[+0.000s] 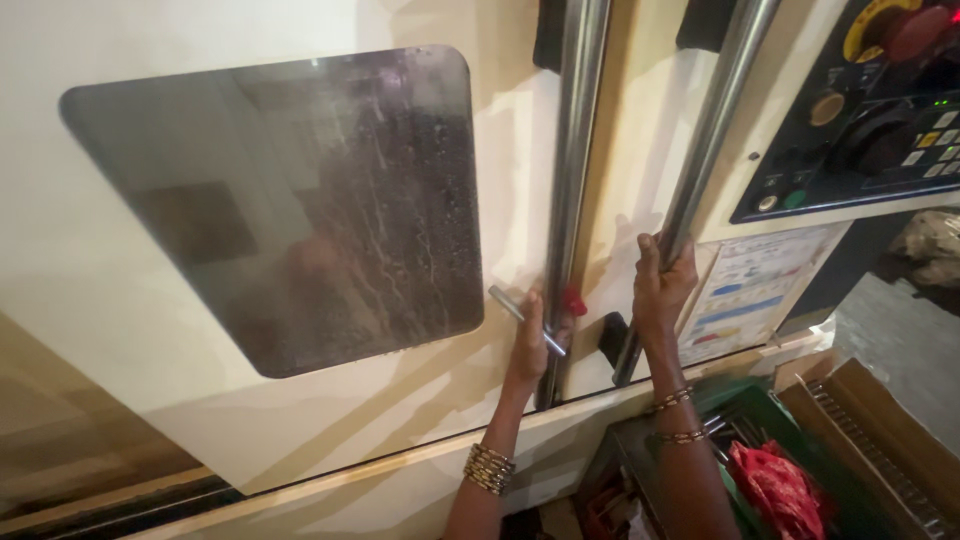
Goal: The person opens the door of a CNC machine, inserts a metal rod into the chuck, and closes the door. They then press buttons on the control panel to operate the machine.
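the left hand [528, 345] gripped the left door bar [572, 180], fingers also pinching a small metal rod [524, 318]; the right hand [660, 285] clamped around the right door bar [712, 130], braced for leverage on both.

door [250, 420]: cream
window [290, 200]: dark grey, streaked
handle bars [578, 130]: silver
cloth [780, 490]: red
bangles [488, 468]: gold
control panel [880, 130]: navy

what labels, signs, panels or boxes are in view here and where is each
Control panel: upper right of the machine, dark blue, with coloured buttons, a black knob, a red and yellow stop button.
Printed chart: below the panel, beside the right hand, white rectangle with blue, red and yellow marks.
Cardboard box: lower right, brown, open.
Machine window: left door, dark rounded rectangle, wet-streaked, no screen.
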